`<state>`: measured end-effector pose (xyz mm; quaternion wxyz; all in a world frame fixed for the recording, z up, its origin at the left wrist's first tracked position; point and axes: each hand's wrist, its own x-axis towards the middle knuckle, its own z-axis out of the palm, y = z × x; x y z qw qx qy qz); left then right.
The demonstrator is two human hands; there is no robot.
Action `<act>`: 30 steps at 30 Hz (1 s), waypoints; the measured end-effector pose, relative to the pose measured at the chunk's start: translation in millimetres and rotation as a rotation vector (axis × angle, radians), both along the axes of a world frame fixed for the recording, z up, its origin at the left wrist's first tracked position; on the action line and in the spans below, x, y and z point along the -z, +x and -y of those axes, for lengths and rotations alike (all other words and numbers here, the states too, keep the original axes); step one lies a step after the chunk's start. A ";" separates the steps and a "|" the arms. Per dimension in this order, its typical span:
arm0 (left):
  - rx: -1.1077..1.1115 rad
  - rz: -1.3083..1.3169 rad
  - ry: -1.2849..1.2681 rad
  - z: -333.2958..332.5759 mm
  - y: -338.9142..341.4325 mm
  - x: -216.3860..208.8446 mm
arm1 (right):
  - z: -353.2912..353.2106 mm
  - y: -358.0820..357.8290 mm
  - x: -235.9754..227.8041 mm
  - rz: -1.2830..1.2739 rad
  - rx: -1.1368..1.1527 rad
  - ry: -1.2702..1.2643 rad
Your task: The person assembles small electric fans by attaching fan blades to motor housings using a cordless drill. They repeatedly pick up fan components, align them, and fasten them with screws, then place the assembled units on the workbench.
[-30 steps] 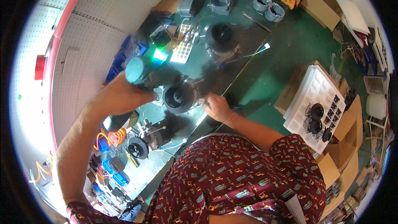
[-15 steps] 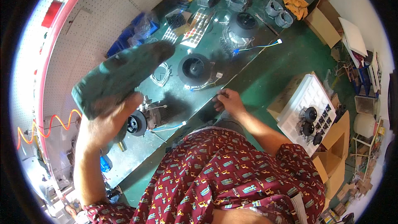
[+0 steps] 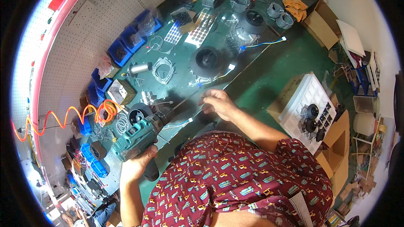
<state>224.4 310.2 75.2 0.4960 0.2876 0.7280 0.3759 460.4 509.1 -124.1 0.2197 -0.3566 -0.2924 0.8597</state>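
My left hand is wrapped round the grip of a teal and black cordless drill. From its chuck a long thin bit reaches up and right toward my right hand. The right hand's thumb and fingers are drawn together near the bit's end; whatever they hold is too small or hidden. Partly behind the drill lies a motor with a black fan wheel. A second motor with a black fan wheel and a white connector stands beyond my right hand, on the green bench.
Farther off stands another fan motor. A grey cable coil and a metal cylinder lie left of centre. Blue bins line the pegboard, near an orange coiled hose. At right, a white tray holds black wheels. Another person shows lower left.
The drill has come down and toward me from its raised, blurred position, and its bit now points toward my right hand. My right hand has shifted slightly left.
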 end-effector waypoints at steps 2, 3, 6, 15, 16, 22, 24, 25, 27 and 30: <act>-0.020 0.052 -0.006 -0.4 3.5 7.8 | -2.1 -0.6 3.5 -0.087 0.053 -0.094; -0.024 0.070 0.001 2.4 1.7 11.9 | -0.9 -4.5 4.1 -0.141 0.089 -0.139; -0.017 0.086 0.013 8.5 -2.6 18.8 | 2.5 -8.1 4.4 -0.276 0.131 -0.237; -0.010 0.095 0.017 12.1 -11.7 19.5 | 5.8 -10.9 -1.0 -0.367 0.113 -0.274; -0.001 0.088 0.007 12.6 -12.8 19.1 | 4.6 -10.1 -0.3 -0.357 0.086 -0.269; 0.044 0.095 -0.012 10.2 -22.9 12.4 | -14.6 2.0 4.6 -0.286 -0.197 -0.204; 0.084 0.066 -0.002 8.9 -26.3 12.1 | -10.9 -9.2 11.4 -0.429 -0.117 -0.443; 0.122 -0.028 -0.003 10.6 -29.5 18.9 | -8.5 -20.1 8.4 -0.431 -0.057 -0.508; 0.198 -0.198 0.046 8.0 -27.8 24.4 | -10.2 -38.0 11.3 -0.418 0.035 -0.521; 0.260 -0.300 0.037 -4.3 -19.4 19.2 | -11.4 -44.9 13.1 -0.419 0.064 -0.501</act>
